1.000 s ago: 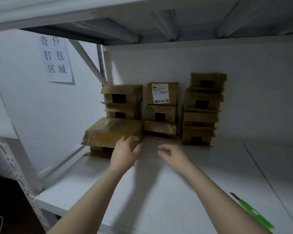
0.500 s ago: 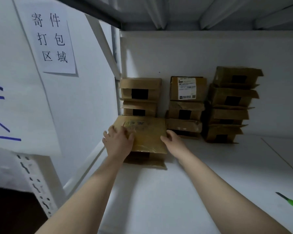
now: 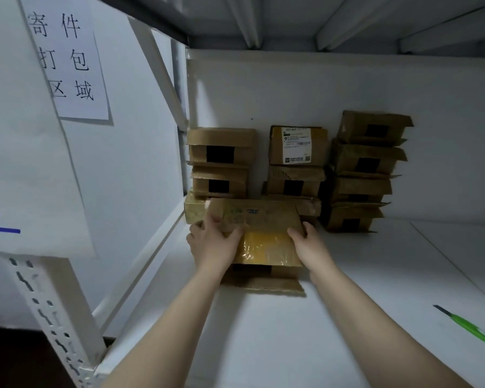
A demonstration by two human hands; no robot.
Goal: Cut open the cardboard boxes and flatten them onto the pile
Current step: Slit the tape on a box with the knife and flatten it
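Observation:
A brown cardboard box (image 3: 259,232) with shiny yellow tape on top sits on a flattened piece of cardboard (image 3: 263,281) at the shelf's left. My left hand (image 3: 213,242) grips the box's left edge, fingers curled over its top. My right hand (image 3: 307,242) grips its right edge. Behind it, three stacks of small cardboard boxes stand against the back wall: a left stack (image 3: 220,161), a middle stack (image 3: 297,161) topped by a box with a white shipping label, and a right stack (image 3: 367,169). A green utility knife (image 3: 471,327) lies on the shelf at the lower right.
The white shelf (image 3: 347,289) has a seam running diagonally on its right side. A shelf board overhead limits height. White wall panels with paper signs (image 3: 67,60) close the left side, and a perforated metal upright (image 3: 48,312) stands at the lower left.
My view moved closer and left. Both hands reached forward from open air onto the taped box and now hold its two side edges; the box has shifted slightly toward me.

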